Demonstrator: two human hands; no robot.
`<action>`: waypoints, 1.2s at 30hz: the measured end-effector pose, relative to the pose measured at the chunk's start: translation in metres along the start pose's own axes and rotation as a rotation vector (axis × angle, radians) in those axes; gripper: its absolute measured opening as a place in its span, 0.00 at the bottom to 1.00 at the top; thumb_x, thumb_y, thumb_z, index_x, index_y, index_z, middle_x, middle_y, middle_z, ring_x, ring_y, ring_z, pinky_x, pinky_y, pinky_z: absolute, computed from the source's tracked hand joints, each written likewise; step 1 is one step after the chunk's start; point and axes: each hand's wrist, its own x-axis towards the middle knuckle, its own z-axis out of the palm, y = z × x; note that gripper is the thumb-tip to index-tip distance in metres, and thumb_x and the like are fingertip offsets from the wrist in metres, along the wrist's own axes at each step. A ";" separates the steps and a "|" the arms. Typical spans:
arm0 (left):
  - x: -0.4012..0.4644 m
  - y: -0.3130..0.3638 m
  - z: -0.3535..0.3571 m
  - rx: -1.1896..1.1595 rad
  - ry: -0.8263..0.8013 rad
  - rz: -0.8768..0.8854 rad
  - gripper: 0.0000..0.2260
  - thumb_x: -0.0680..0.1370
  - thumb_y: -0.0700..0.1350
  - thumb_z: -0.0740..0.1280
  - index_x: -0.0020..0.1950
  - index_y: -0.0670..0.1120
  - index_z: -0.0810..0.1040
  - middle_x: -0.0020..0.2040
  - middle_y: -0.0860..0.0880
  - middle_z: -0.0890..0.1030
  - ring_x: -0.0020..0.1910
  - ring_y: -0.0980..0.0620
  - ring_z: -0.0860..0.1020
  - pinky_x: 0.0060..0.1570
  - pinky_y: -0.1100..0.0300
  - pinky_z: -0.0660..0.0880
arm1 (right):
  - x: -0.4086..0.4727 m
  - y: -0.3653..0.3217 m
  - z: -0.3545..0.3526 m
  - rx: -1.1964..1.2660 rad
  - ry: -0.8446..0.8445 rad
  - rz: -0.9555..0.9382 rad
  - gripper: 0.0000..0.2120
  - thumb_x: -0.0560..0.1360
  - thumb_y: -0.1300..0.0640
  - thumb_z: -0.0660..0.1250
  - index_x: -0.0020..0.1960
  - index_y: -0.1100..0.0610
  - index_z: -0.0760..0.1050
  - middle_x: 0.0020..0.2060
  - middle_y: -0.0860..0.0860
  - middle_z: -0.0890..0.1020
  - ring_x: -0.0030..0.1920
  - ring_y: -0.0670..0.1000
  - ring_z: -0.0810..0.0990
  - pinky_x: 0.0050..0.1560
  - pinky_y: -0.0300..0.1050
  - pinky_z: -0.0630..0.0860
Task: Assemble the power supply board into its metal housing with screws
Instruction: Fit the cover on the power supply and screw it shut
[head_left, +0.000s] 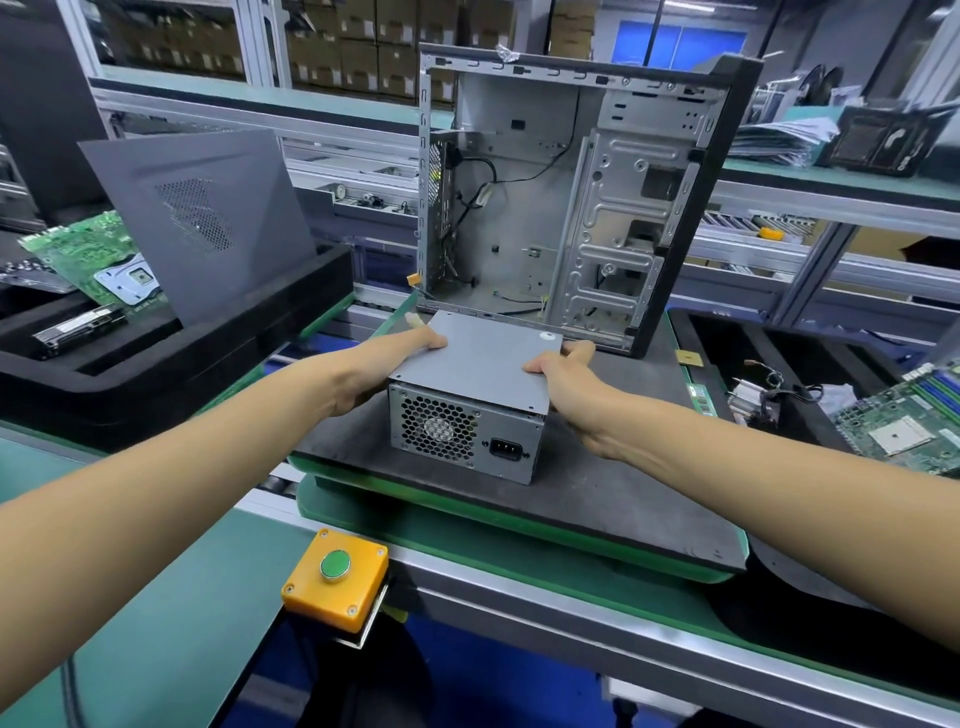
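**Both hands on the gray box**

Nearest to you sits a yellow button box (335, 578) with a round green button on top, fixed to the front rail of the bench.

Past it, your two arms reach out over a dark mat (597, 499). Your left hand (382, 366) holds the left side of the power supply (470, 400), with the thumb lying along the top edge. Your right hand (563, 376) holds the right side, with the thumb on top and the fingers curled round the far corner. So both hands grip the same box, one on each side.

You can see the fan grille and the black plug socket on the side of the power supply that faces you. You cannot tell if the box rests on the mat or hangs just above it.

Just behind the power supply stands the case (576, 197), upright and open toward you. You can see black wires hanging inside it on the left.

On your left, a gray panel (202, 223) leans in a black tray (156, 358), with a green board (98, 260) beside it. On your far right lies another green board (906, 426).
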 end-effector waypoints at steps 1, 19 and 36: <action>0.001 -0.002 0.000 0.031 0.004 0.000 0.26 0.70 0.66 0.70 0.60 0.50 0.81 0.50 0.49 0.88 0.47 0.53 0.86 0.57 0.55 0.74 | 0.001 0.003 0.001 -0.001 0.010 0.005 0.25 0.79 0.48 0.64 0.70 0.51 0.56 0.67 0.59 0.72 0.66 0.62 0.72 0.70 0.63 0.68; 0.000 0.004 -0.006 0.228 -0.051 0.038 0.20 0.79 0.69 0.63 0.61 0.58 0.80 0.59 0.57 0.85 0.62 0.53 0.81 0.66 0.56 0.71 | 0.003 0.013 0.004 -0.097 0.034 0.041 0.22 0.80 0.43 0.62 0.65 0.55 0.59 0.65 0.59 0.71 0.64 0.62 0.70 0.68 0.60 0.67; 0.001 -0.003 -0.006 0.222 -0.092 0.000 0.25 0.78 0.72 0.61 0.62 0.55 0.81 0.55 0.59 0.86 0.52 0.64 0.84 0.62 0.61 0.69 | -0.006 0.016 0.003 -0.102 -0.020 0.024 0.21 0.80 0.40 0.59 0.63 0.53 0.58 0.64 0.58 0.68 0.63 0.61 0.68 0.69 0.63 0.65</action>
